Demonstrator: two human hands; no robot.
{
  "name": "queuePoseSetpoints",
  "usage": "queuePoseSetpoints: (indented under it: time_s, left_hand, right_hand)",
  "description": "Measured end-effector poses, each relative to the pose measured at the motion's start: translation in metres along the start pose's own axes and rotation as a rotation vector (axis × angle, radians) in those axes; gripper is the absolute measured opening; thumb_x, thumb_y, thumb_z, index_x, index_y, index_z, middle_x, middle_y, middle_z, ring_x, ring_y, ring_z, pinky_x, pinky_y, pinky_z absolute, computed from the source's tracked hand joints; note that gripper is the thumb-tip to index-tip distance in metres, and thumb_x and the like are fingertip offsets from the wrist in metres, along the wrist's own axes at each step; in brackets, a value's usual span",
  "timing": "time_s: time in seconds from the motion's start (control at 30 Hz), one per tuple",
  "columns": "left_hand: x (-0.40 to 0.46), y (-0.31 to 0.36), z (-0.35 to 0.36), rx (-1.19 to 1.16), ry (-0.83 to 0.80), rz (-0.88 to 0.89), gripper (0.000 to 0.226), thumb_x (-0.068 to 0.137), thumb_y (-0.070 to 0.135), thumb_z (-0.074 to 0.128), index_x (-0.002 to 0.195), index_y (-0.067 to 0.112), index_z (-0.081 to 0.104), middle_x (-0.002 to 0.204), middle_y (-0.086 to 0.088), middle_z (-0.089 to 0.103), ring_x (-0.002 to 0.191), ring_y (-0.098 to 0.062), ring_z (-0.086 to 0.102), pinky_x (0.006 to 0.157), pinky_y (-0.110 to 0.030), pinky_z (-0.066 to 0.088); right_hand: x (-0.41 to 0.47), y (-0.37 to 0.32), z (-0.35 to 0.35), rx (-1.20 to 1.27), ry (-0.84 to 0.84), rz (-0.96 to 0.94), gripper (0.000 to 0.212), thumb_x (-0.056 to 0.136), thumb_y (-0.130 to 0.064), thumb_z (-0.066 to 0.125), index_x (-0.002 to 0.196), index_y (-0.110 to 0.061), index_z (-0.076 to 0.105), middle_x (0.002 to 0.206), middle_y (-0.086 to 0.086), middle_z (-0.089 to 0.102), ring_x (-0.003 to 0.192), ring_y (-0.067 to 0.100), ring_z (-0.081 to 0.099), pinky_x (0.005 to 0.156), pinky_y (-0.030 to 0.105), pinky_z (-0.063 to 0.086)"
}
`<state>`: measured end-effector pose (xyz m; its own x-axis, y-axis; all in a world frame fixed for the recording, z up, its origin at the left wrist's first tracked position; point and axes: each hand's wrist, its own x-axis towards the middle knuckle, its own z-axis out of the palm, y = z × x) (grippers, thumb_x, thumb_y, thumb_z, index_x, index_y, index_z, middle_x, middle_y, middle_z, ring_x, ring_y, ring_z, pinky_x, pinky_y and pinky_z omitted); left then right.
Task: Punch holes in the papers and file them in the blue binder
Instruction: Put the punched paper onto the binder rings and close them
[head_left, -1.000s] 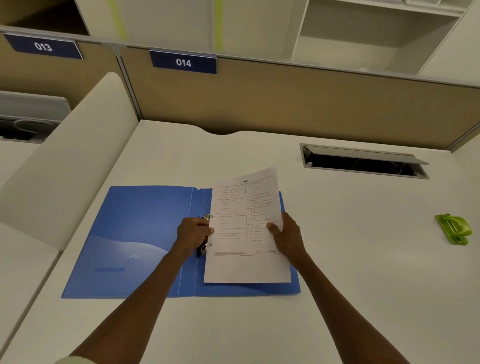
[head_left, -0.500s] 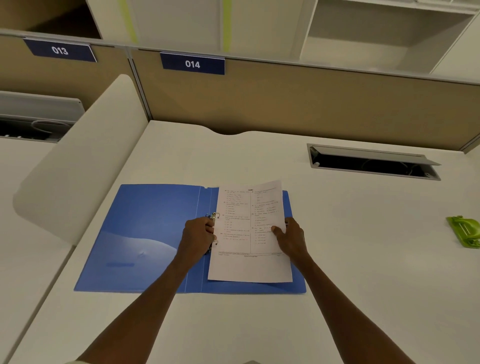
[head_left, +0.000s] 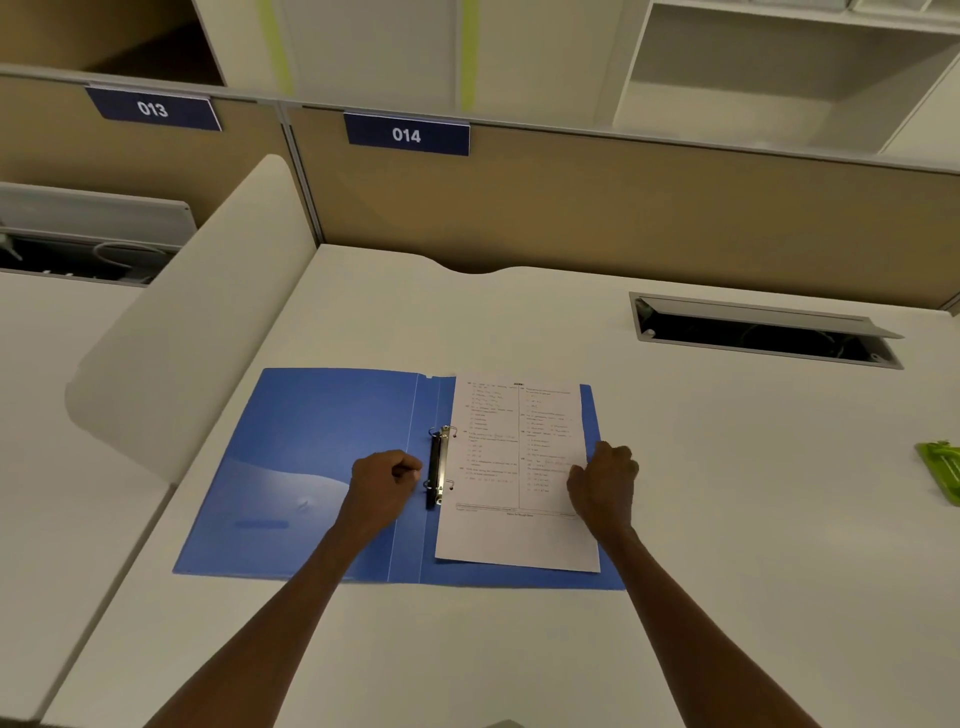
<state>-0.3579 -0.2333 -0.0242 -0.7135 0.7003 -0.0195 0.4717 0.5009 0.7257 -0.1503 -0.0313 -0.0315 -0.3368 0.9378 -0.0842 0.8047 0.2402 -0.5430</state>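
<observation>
The blue binder (head_left: 322, 457) lies open and flat on the white desk. A printed paper (head_left: 519, 535) lies flat on its right half, its left edge at the metal ring mechanism (head_left: 439, 462), with the ring tips showing at that edge. My left hand (head_left: 382, 486) is a closed fist just left of the rings, resting on the binder's spine and holding nothing. My right hand (head_left: 605, 486) sits on the paper's right edge, fingers curled, thumb on the sheet.
A green hole punch (head_left: 943, 470) lies at the desk's far right edge. An open cable hatch (head_left: 763, 332) is set into the desk at the back right. A white curved divider (head_left: 208, 322) borders the left side; a tan partition (head_left: 623, 208) closes the back.
The paper was tilted up and held at the rings; now it lies flat on them. My left hand has come off the ring mechanism to its left. The right hand slid to the paper's right edge.
</observation>
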Motion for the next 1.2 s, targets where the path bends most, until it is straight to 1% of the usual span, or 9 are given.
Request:
queuePoseSetpoints:
  time_s: [0.1, 0.2, 0.27, 0.4, 0.57, 0.77, 0.87, 1.0, 1.2]
  left_hand:
    - [-0.005, -0.004, -0.001, 0.002, -0.028, 0.021, 0.014, 0.085, 0.006, 0.067, 0.096, 0.000, 0.074, 0.095, -0.015, 0.074, 0.086, -0.022, 0.067, 0.083, -0.025, 0.048]
    - [-0.007, -0.007, 0.000, -0.037, -0.053, 0.009, 0.015, 0.084, 0.006, 0.069, 0.098, 0.001, 0.074, 0.097, -0.015, 0.074, 0.088, -0.022, 0.067, 0.087, -0.027, 0.050]
    - [-0.008, -0.008, 0.000, -0.068, -0.065, 0.000, 0.014, 0.085, 0.006, 0.068, 0.097, 0.002, 0.075, 0.096, -0.014, 0.074, 0.085, -0.019, 0.067, 0.084, -0.022, 0.050]
    - [-0.009, -0.010, 0.002, -0.116, -0.071, -0.021, 0.013, 0.086, 0.007, 0.067, 0.096, 0.005, 0.075, 0.095, -0.011, 0.075, 0.080, -0.011, 0.064, 0.076, -0.008, 0.044]
    - [-0.011, -0.013, 0.007, -0.134, -0.072, -0.025, 0.015, 0.090, 0.012, 0.063, 0.099, 0.008, 0.074, 0.099, -0.010, 0.074, 0.088, -0.016, 0.065, 0.082, -0.019, 0.046]
    - [-0.013, -0.014, 0.012, -0.110, -0.056, 0.001, 0.019, 0.093, 0.017, 0.059, 0.104, 0.009, 0.072, 0.103, -0.010, 0.073, 0.091, -0.013, 0.062, 0.083, -0.017, 0.044]
    - [-0.014, -0.016, 0.013, -0.121, -0.053, 0.004, 0.019, 0.092, 0.017, 0.059, 0.104, 0.008, 0.072, 0.103, -0.010, 0.073, 0.091, -0.013, 0.062, 0.083, -0.018, 0.044]
    - [-0.014, -0.019, 0.016, -0.149, -0.054, -0.013, 0.021, 0.092, 0.014, 0.059, 0.106, 0.005, 0.071, 0.104, -0.014, 0.072, 0.094, -0.023, 0.065, 0.085, -0.022, 0.046]
    - [-0.015, -0.020, 0.020, -0.154, -0.025, -0.038, 0.021, 0.094, 0.019, 0.057, 0.104, 0.007, 0.072, 0.102, -0.012, 0.073, 0.090, -0.017, 0.064, 0.082, -0.017, 0.046]
  right_hand:
    - [-0.010, -0.018, 0.004, 0.113, 0.006, -0.201, 0.027, 0.091, -0.010, 0.058, 0.117, -0.007, 0.059, 0.117, 0.010, 0.056, 0.108, 0.021, 0.053, 0.088, 0.025, 0.045]
    - [-0.017, -0.042, 0.014, 0.158, -0.177, -0.379, 0.013, 0.091, -0.011, 0.060, 0.097, -0.007, 0.070, 0.099, 0.007, 0.070, 0.085, 0.008, 0.058, 0.075, 0.010, 0.041]
    - [-0.022, -0.057, 0.022, 0.215, -0.306, -0.415, 0.014, 0.091, -0.013, 0.061, 0.097, -0.008, 0.072, 0.096, 0.006, 0.073, 0.079, 0.004, 0.059, 0.073, 0.009, 0.041]
    - [-0.027, -0.071, 0.038, 0.298, -0.412, -0.378, 0.016, 0.091, -0.015, 0.060, 0.099, -0.007, 0.073, 0.091, 0.007, 0.074, 0.068, 0.003, 0.060, 0.069, 0.016, 0.048]
    - [-0.030, -0.077, 0.053, 0.312, -0.498, -0.287, 0.018, 0.091, -0.022, 0.062, 0.099, -0.011, 0.074, 0.097, 0.002, 0.074, 0.079, 0.006, 0.062, 0.069, 0.016, 0.044]
    - [-0.034, -0.076, 0.065, 0.388, -0.514, -0.147, 0.018, 0.088, -0.023, 0.067, 0.098, -0.012, 0.075, 0.095, 0.004, 0.074, 0.085, 0.014, 0.064, 0.076, 0.024, 0.048]
    - [-0.030, -0.074, 0.064, 0.425, -0.554, -0.127, 0.018, 0.087, -0.022, 0.068, 0.099, -0.011, 0.075, 0.097, 0.004, 0.074, 0.087, 0.014, 0.065, 0.076, 0.021, 0.048]
    - [-0.030, -0.073, 0.062, 0.437, -0.602, -0.138, 0.018, 0.085, -0.021, 0.070, 0.098, -0.009, 0.075, 0.094, 0.003, 0.075, 0.076, 0.004, 0.063, 0.067, 0.012, 0.043]
    - [-0.029, -0.075, 0.068, 0.420, -0.596, -0.114, 0.015, 0.084, -0.020, 0.071, 0.091, -0.007, 0.075, 0.082, -0.001, 0.071, 0.071, 0.005, 0.061, 0.066, 0.015, 0.042]
